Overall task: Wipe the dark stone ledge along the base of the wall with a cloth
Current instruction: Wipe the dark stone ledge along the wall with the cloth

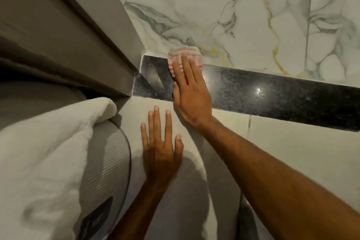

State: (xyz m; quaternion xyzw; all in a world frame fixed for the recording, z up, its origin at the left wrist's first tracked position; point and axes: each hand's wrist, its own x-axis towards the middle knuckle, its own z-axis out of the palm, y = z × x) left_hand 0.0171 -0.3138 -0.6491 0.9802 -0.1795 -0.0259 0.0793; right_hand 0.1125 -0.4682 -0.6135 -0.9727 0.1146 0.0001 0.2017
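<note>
A polished black speckled stone ledge (272,91) runs as a glossy band between the veined marble wall and the pale surface below it. A small white cloth with red stripes (184,54) lies flattened near its left end, overlapping ledge and wall.

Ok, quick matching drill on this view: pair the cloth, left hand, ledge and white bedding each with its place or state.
Things:
1. cloth
2. left hand
3. ledge
4. white bedding

Places or states:
A. flat on the pale tile, fingers spread, holding nothing
B. dark and glossy, running along the foot of the marble wall
C. lower left of the view
D. pressed under the right hand near the ledge's left end

Pairs: 1-D, 2-A, 3-B, 4-C
</note>
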